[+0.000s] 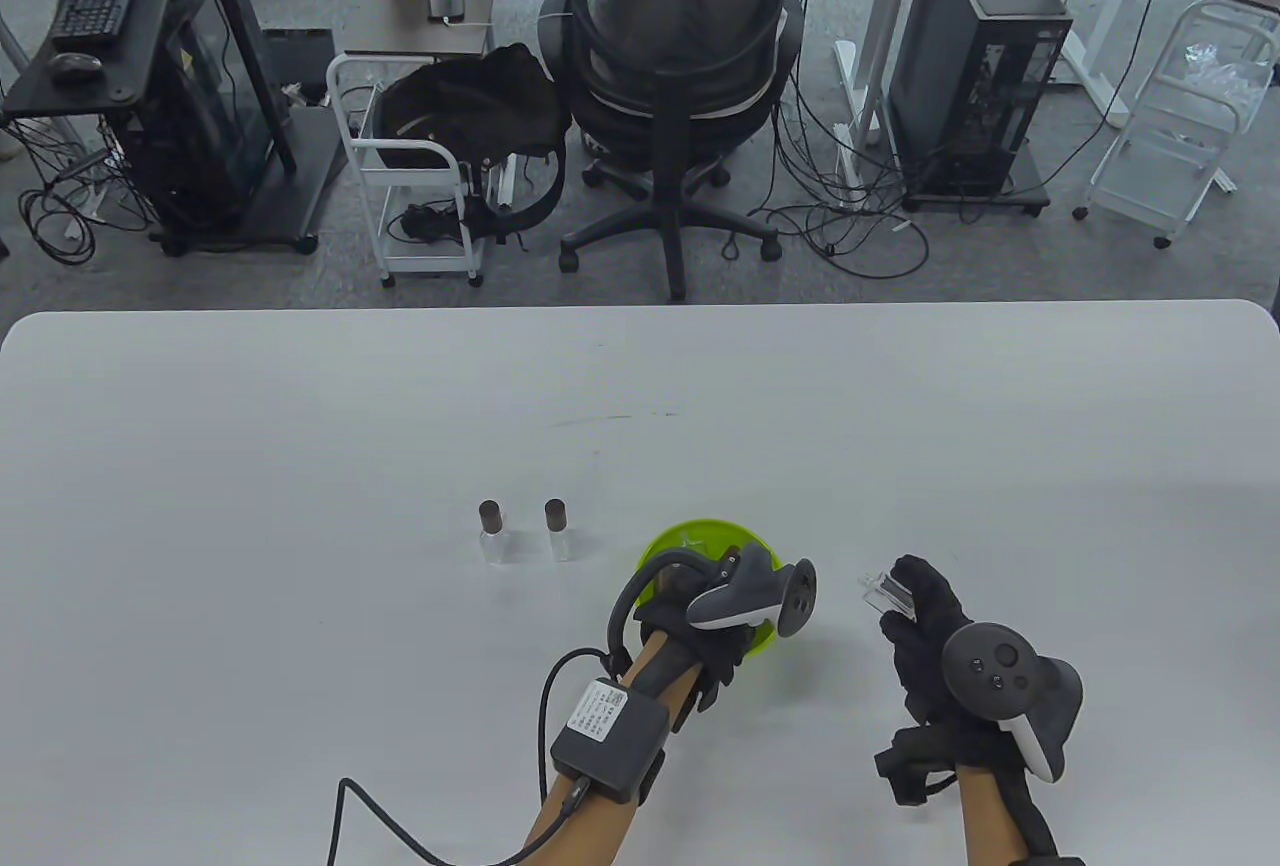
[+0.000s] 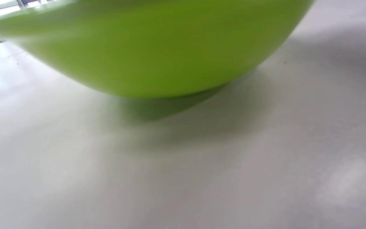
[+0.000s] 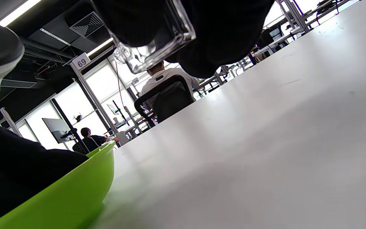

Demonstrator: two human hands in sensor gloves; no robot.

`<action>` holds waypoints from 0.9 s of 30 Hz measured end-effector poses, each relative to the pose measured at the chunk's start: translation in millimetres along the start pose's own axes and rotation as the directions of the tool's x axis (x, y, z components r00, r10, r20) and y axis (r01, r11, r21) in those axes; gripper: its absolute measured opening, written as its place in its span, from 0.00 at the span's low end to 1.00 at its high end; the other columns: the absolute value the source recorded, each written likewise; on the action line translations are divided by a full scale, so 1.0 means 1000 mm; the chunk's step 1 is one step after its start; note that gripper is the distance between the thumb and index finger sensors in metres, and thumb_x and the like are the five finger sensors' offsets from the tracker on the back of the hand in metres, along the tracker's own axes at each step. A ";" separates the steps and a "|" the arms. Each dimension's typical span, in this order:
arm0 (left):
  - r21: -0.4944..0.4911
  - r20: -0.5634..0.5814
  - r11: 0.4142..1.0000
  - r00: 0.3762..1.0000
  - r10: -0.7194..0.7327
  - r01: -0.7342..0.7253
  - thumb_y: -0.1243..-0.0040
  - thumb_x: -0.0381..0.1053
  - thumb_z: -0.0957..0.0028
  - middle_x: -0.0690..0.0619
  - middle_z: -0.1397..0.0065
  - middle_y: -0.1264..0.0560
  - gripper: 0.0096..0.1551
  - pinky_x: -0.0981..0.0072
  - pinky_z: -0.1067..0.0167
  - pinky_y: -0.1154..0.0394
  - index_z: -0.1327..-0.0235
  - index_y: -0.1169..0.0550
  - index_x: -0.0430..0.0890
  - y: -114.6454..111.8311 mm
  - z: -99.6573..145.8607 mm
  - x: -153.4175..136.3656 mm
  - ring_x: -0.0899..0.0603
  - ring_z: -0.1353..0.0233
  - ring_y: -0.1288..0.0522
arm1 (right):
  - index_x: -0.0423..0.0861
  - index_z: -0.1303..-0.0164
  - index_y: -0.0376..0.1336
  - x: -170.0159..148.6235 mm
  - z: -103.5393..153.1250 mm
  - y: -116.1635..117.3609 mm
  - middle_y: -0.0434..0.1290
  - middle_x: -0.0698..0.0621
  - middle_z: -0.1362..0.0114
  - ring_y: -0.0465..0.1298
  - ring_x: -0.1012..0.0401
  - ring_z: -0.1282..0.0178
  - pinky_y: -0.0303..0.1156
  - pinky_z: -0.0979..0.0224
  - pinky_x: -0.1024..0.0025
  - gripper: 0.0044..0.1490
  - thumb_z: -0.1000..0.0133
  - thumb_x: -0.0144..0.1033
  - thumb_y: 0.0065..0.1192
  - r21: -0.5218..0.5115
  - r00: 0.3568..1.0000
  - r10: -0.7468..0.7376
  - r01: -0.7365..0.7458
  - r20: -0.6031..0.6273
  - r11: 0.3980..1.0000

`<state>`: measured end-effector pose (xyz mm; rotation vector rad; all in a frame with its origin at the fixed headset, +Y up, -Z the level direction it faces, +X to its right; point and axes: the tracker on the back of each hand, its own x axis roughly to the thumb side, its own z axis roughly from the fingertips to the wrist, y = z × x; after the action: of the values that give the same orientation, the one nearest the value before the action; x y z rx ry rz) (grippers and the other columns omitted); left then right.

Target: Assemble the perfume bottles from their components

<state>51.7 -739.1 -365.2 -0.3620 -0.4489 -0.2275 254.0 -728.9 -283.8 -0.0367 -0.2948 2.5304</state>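
A clear bottle (image 1: 885,592), hard, slick and breakable, is pinched by the right hand (image 1: 925,641) right of the bowl (image 1: 690,538). It is best gripped by its flat sides. The left hand (image 1: 700,631) is over the bowl; its grip cannot be told.

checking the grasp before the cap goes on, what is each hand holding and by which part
The right hand grips a clear glass bottle by its body, its open neck sticking out past the fingers. The left hand reaches into the green bowl; whether it holds anything cannot be told.

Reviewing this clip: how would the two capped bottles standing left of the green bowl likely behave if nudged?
The capped bottles look tall and narrow, so probably tippy. Clear bodies suggest glass or hard plastic: stiff, likely slick on the smooth table. They stand apart from the green bowl, so nothing would catch them.
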 end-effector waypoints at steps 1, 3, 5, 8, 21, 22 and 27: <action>-0.006 0.000 1.000 1.000 0.008 -0.008 0.51 0.58 0.38 0.47 0.35 0.24 0.32 0.66 0.42 0.21 0.21 0.35 0.51 0.000 0.000 -0.001 0.45 0.47 0.17 | 0.41 0.19 0.51 0.000 0.000 0.000 0.67 0.43 0.20 0.78 0.48 0.25 0.76 0.23 0.51 0.37 0.38 0.34 0.58 0.000 1.000 0.000 0.000 0.000 1.000; -0.019 0.002 0.999 1.000 0.026 -0.026 0.52 0.57 0.37 0.46 0.34 0.24 0.31 0.65 0.41 0.22 0.20 0.36 0.51 0.000 -0.001 -0.002 0.44 0.46 0.18 | 0.41 0.19 0.51 0.000 0.000 0.000 0.67 0.43 0.20 0.78 0.48 0.25 0.76 0.23 0.51 0.37 0.39 0.34 0.58 0.001 1.000 0.000 0.000 0.001 1.000; -0.037 0.003 0.998 0.999 0.044 -0.044 0.53 0.57 0.37 0.45 0.33 0.25 0.32 0.64 0.40 0.22 0.20 0.36 0.51 0.000 -0.001 -0.003 0.44 0.44 0.18 | 0.41 0.19 0.51 0.000 0.000 0.001 0.67 0.43 0.20 0.78 0.48 0.25 0.76 0.23 0.51 0.37 0.39 0.34 0.58 0.002 1.000 0.002 -0.002 0.002 1.000; -0.066 0.002 0.995 0.997 0.080 -0.080 0.54 0.57 0.37 0.44 0.31 0.26 0.32 0.62 0.39 0.22 0.20 0.35 0.50 0.001 -0.002 -0.004 0.42 0.43 0.19 | 0.41 0.19 0.51 0.000 0.000 0.001 0.67 0.43 0.20 0.78 0.48 0.25 0.76 0.23 0.50 0.37 0.39 0.34 0.58 0.006 1.000 0.007 -0.007 0.003 1.000; 0.109 -0.094 0.993 0.994 0.056 -0.045 0.45 0.62 0.44 0.49 0.42 0.20 0.30 0.68 0.48 0.19 0.30 0.28 0.53 -0.005 -0.007 -0.002 0.47 0.53 0.16 | 0.41 0.19 0.51 0.001 0.000 0.002 0.67 0.43 0.20 0.78 0.48 0.25 0.76 0.23 0.50 0.37 0.38 0.34 0.58 0.004 1.000 0.013 -0.013 0.003 1.000; 0.118 -0.092 0.992 0.995 0.047 -0.036 0.44 0.62 0.44 0.50 0.42 0.20 0.30 0.68 0.49 0.19 0.31 0.27 0.53 -0.005 -0.007 -0.001 0.47 0.54 0.16 | 0.41 0.19 0.51 0.001 0.000 0.002 0.67 0.43 0.20 0.78 0.48 0.25 0.76 0.23 0.50 0.37 0.39 0.34 0.58 0.004 1.000 0.013 -0.013 0.003 1.000; 0.132 -0.079 0.991 0.996 0.032 -0.021 0.40 0.60 0.46 0.50 0.45 0.19 0.28 0.71 0.52 0.20 0.33 0.25 0.52 -0.005 -0.008 0.000 0.49 0.57 0.15 | 0.41 0.19 0.51 0.001 0.000 0.002 0.67 0.43 0.20 0.78 0.48 0.25 0.76 0.23 0.50 0.37 0.39 0.34 0.58 0.005 1.000 0.015 -0.015 0.006 1.000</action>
<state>53.3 -746.5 -370.3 -0.2288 -0.3764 -0.1848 251.8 -730.4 -283.8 -0.0289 -0.2916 2.5463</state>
